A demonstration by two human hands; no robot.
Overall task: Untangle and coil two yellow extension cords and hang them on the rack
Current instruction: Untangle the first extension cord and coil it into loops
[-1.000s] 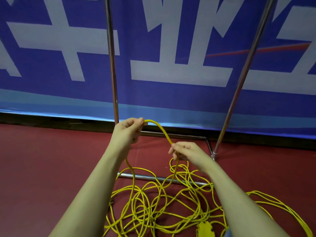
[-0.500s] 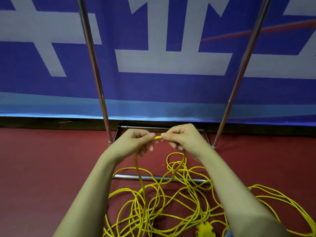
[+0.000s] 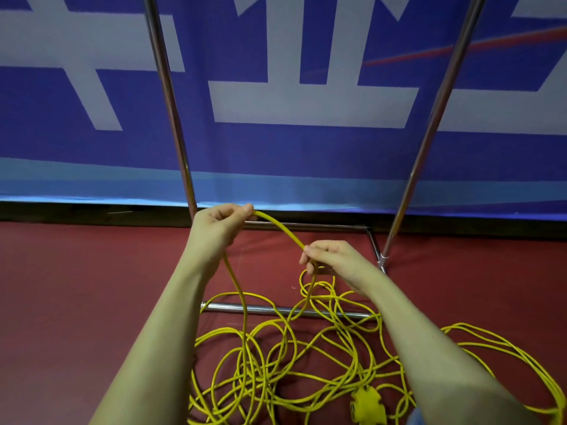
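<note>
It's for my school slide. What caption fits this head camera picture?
Left hand and right hand hold a yellow cord above the tangle by the rack.

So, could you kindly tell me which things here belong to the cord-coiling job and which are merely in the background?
Part of the job:
- yellow cord, held by the left hand and right hand
- tangled cord pile on the floor
- yellow socket block
- metal rack

Just background:
- blue banner
- red floor
</note>
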